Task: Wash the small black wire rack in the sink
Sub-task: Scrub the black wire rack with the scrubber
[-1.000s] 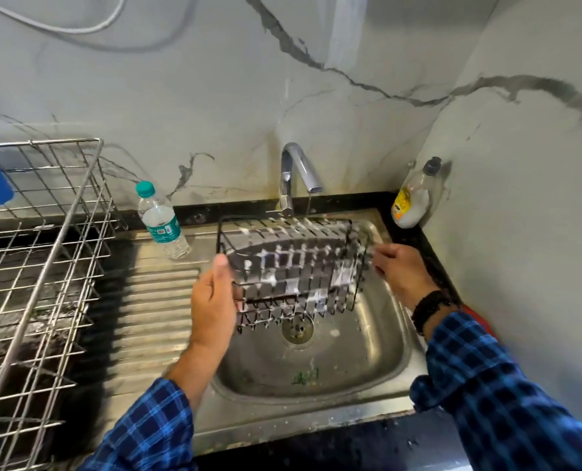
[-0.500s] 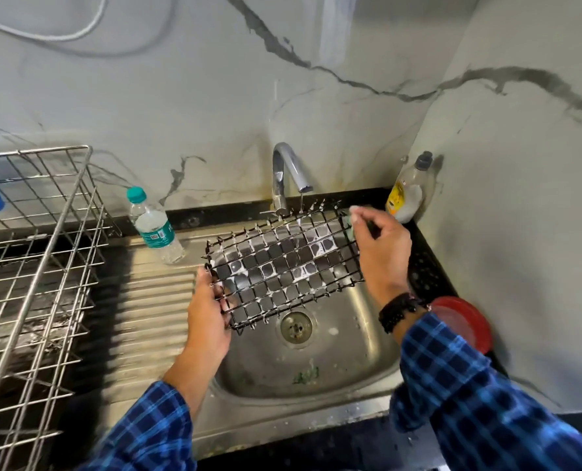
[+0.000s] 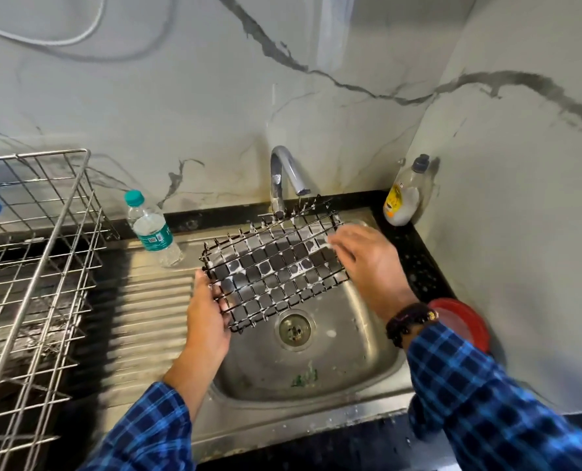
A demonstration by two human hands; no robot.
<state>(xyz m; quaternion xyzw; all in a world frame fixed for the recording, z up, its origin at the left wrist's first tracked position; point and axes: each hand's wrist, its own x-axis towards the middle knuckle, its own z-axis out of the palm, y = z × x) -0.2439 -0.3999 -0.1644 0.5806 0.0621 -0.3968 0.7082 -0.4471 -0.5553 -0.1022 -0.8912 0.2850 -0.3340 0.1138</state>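
Observation:
The small black wire rack (image 3: 272,266), flecked with white suds, is held flat and tilted above the steel sink (image 3: 361,372), its far edge under the tap (image 3: 288,171). My left hand (image 3: 208,317) grips the rack's near left edge. My right hand (image 3: 364,263) lies over the rack's right end with fingers spread and fairly straight, rubbing the soapy wires; it looks blurred. A thin trickle falls from the tap spout onto the rack.
A large steel dish rack (image 3: 27,283) stands on the left. A water bottle (image 3: 152,229) sits on the ribbed drainboard (image 3: 146,321). A dish-soap bottle (image 3: 405,195) stands in the back right corner, and a red-rimmed lid (image 3: 463,321) lies on the right counter.
The rack was turned from standing upright to lying flat and tilted. My right hand moved from its far right corner down onto the right end of the grid.

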